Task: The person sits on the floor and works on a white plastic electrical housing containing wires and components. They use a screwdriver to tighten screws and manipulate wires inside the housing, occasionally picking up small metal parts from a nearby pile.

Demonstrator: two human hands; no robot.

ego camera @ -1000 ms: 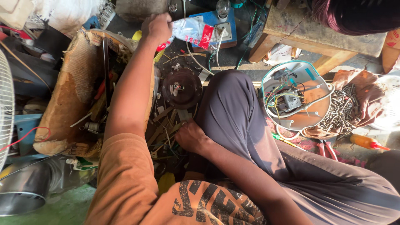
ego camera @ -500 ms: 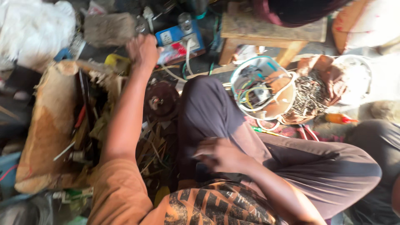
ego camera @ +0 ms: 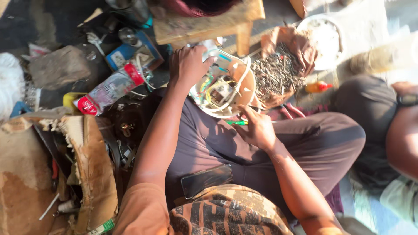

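While gripped: wire-filled round white housing (ego camera: 222,87).

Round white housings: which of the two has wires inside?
The round housing under both hands, on the knee: coloured wires and a small part fill it. The other white housing, beyond the screw pile, looks bare inside.

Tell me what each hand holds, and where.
Left hand grips the round casing by its far-left rim. Right hand touches its near edge; a hold cannot be told.
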